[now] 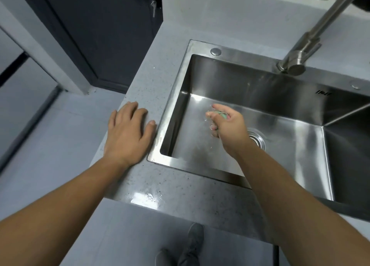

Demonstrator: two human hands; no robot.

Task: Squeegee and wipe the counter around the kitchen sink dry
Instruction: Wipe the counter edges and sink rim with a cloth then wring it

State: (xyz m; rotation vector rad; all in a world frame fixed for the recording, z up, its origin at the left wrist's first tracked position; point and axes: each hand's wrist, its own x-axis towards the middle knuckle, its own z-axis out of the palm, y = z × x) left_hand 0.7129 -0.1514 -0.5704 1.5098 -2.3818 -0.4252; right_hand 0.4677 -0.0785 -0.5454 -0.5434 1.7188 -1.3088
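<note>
A small dark mark is stamped on the back rim of the sink (200, 45), right of the faucet (294, 63), but cannot be read. A green cloth (222, 114) is squeezed in the right hand (230, 125) over the basin, left of the drain (257, 140); only a bit is seen between thumb and curled fingers. The left hand (128, 131) is laid flat, fingers spread, on the counter (180, 191) just beside the sink's left rim. A wet patch (148, 198) is seen near the front edge.
</note>
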